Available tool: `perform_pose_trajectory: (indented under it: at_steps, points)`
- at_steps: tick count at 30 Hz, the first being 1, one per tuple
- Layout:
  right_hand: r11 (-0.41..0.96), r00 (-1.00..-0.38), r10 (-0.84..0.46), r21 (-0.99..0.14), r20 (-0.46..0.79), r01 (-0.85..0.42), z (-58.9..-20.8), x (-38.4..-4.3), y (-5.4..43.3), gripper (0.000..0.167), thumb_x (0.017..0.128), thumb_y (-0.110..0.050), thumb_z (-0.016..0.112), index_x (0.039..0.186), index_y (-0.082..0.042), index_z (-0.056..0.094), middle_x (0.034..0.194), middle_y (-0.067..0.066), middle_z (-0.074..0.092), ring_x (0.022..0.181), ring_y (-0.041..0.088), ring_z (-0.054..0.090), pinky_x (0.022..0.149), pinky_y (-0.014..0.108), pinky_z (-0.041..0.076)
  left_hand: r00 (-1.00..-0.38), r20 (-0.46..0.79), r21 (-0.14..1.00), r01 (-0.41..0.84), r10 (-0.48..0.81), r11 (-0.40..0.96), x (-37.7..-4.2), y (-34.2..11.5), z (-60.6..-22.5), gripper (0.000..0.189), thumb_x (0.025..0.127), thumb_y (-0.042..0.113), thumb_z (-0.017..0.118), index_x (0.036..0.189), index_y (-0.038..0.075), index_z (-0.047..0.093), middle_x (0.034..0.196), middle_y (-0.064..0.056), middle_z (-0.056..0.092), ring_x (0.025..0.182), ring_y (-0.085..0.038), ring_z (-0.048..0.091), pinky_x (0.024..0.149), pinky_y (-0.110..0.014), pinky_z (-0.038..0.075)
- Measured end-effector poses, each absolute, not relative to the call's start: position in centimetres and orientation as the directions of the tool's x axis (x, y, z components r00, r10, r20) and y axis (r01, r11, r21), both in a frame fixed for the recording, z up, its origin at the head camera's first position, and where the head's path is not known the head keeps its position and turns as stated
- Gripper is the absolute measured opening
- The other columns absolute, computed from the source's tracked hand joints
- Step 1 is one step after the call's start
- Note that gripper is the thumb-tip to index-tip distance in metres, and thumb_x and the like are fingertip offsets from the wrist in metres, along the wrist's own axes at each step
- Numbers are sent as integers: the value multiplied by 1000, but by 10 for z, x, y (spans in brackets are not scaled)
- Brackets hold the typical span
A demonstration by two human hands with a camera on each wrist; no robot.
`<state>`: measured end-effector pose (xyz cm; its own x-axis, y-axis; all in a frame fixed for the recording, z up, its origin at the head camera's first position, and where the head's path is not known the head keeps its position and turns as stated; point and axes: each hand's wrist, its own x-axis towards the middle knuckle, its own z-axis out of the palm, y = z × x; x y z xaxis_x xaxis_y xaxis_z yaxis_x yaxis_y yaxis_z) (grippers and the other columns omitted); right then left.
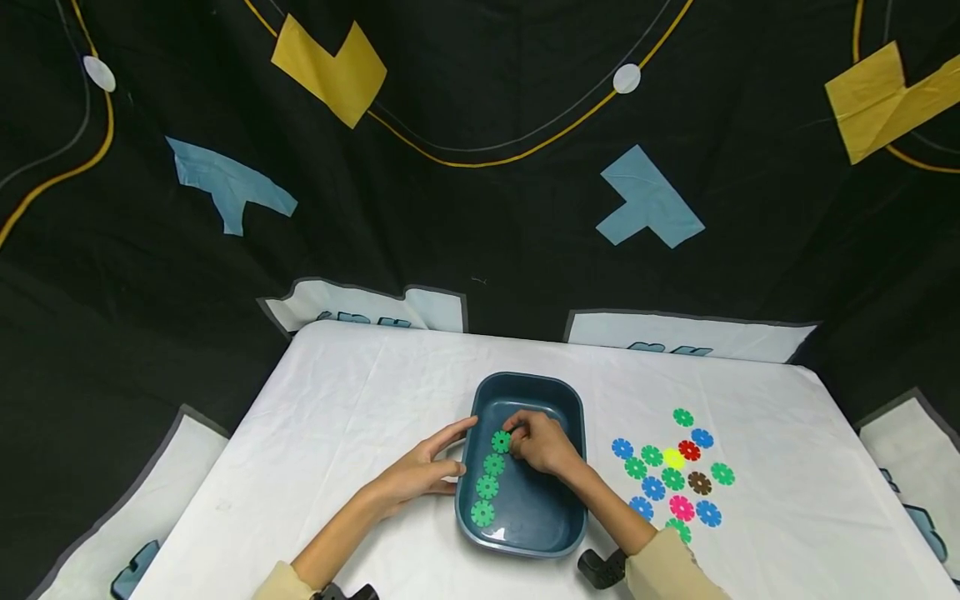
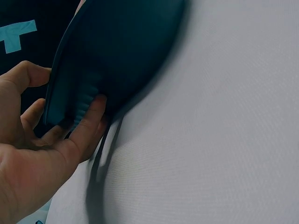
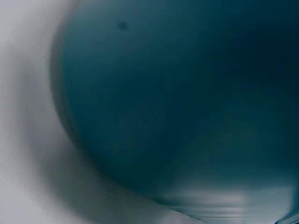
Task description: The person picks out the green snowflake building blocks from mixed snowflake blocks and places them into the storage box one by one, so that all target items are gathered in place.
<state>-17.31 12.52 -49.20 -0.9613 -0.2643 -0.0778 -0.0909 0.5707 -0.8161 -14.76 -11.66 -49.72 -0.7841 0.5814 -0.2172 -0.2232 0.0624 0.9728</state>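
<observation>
A dark blue-green plastic tray [image 1: 536,521] stands on the white cloth. Inside, several green notched discs [image 1: 487,487] form a column along its left side. At the top of that column, the fingertips of my right hand [image 1: 542,442] pinch the edge of a green notched disc [image 1: 499,442]. My left hand [image 1: 416,475] rests with spread fingers against the tray's left side; in the left wrist view its fingers [image 2: 88,119] touch the outer wall and rim. The right wrist view shows only the tray's side [image 3: 154,102], close and blurred, with the right hand's fingers out of sight.
Right of the tray lies a loose group of notched discs: several blue [image 1: 653,487] and green ones, plus a yellow [image 1: 673,458], a red [image 1: 689,450], a brown [image 1: 700,482] and a pink disc [image 1: 682,507]. Behind the table [image 1: 375,367] hangs a black printed cloth [image 1: 465,225].
</observation>
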Motion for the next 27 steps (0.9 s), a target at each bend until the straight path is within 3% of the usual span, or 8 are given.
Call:
perform_pose_trajectory:
  at_steps: [17, 27]
  points:
    - [605, -965, -256, -787, -47, -123, -489, -172, 124, 21, 83, 4, 70, 104, 3, 73, 74, -1, 60, 65, 11, 54, 57, 23, 45, -789, -212, 975, -209, 577, 72, -148, -117, -497, 72, 94, 7, 59, 159, 20, 29, 162, -15, 20, 131, -37, 45, 92, -46, 53]
    - [590, -968, -251, -791, 12, -163, -481, -168, 128, 17, 85, 1, 70, 102, 2, 73, 78, 0, 65, 66, 10, 57, 59, 24, 50, -786, -206, 976, -205, 582, 68, -148, -116, -499, 74, 93, 8, 61, 159, 20, 29, 162, -16, 20, 130, -38, 46, 92, -46, 54]
